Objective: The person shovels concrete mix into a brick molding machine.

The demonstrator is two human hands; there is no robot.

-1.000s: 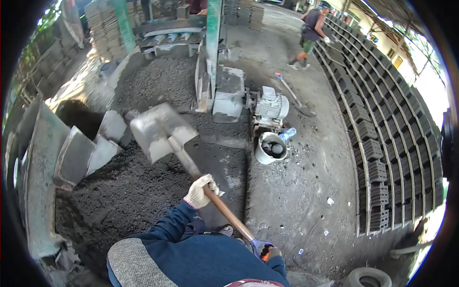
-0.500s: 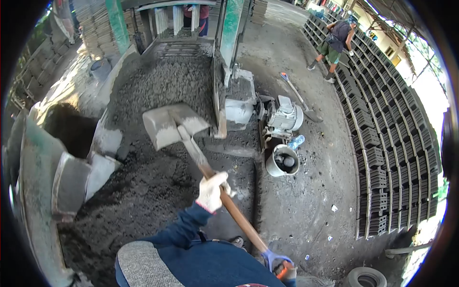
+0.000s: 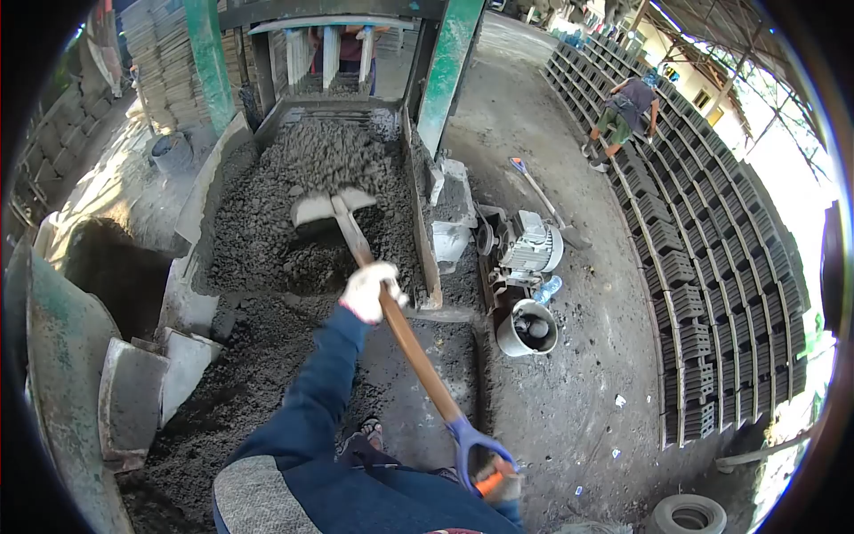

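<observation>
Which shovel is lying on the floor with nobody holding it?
The shovel just past the motor, its grip pointing away. The other shovel has the left hand on its shaft and the right hand at its grip.

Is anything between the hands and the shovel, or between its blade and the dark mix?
Nothing visible: the left hand and right hand grip the shovel, and its blade is right at the dark mix. The side walls flank the mix rather than crossing the blade's way.
</observation>
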